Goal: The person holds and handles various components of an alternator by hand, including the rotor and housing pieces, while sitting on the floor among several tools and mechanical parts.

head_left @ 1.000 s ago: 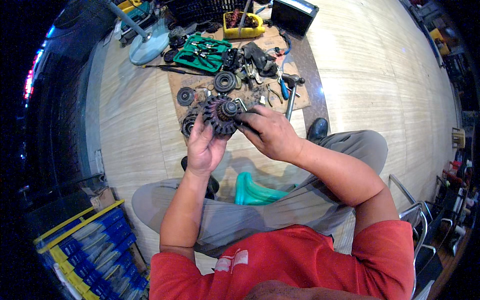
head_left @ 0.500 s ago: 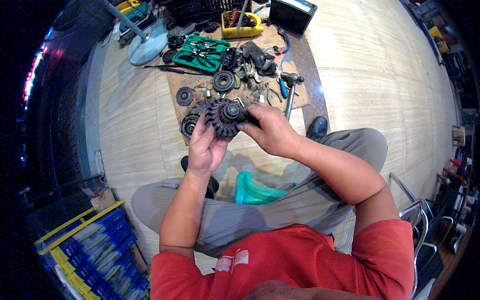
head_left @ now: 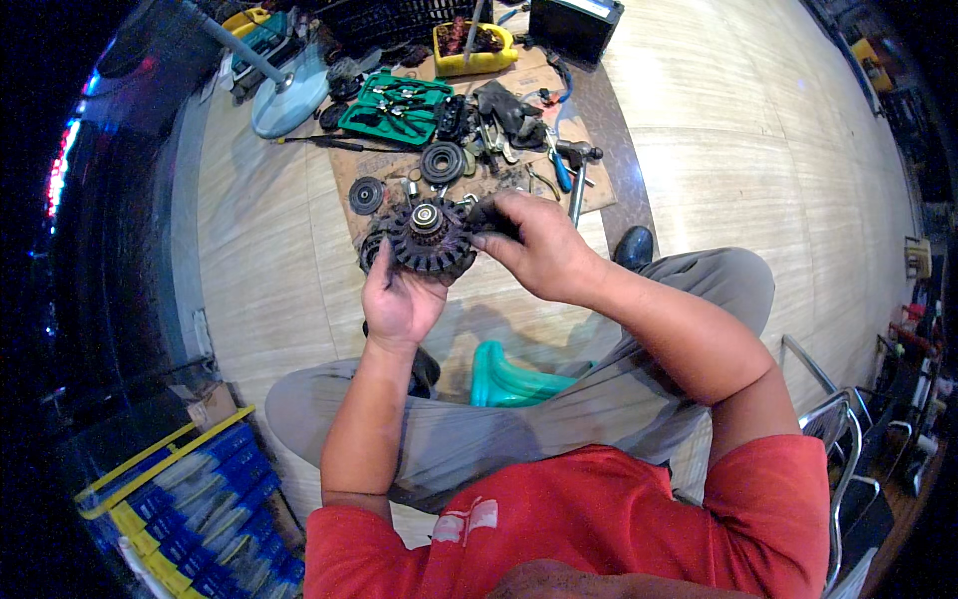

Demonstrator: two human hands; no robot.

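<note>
Above the person's lap, at chest height over the wooden floor (head_left: 269, 260), the left hand (head_left: 399, 299) is raised palm-up with its fingers curled around the lower rim of a round, dark, toothed motor core (head_left: 429, 238), supporting it from beneath. The core is held face-up; a bright bearing hub sits at its centre and the radial slots are visible all round. The right hand (head_left: 534, 245) comes in from the right side and is closed on the core's right edge, fingertips pinched against the rim; whether a small dark part is also in that grip cannot be told.

Directly beyond the core, a sheet of brown cardboard (head_left: 599, 195) lies on the floor and carries loose parts: a small dark disc (head_left: 365, 195) at the left, a ribbed black pulley-like wheel (head_left: 442, 162) further up, and a hammer (head_left: 577, 165) with its handle pointing toward the person. A blue-handled tool (head_left: 561, 178) lies just beside the hammer. Behind these sits a green tool tray (head_left: 391, 105) holding pliers, then a yellow tub (head_left: 477, 45) and a black box (head_left: 574, 22) at the far edge. A pale blue fan base (head_left: 289, 98) stands left of the green tray.

Below the hands, between the person's grey-trousered knees, a teal plastic stool (head_left: 509, 379) shows. A blue and yellow crate (head_left: 190, 499) stands at lower left.
</note>
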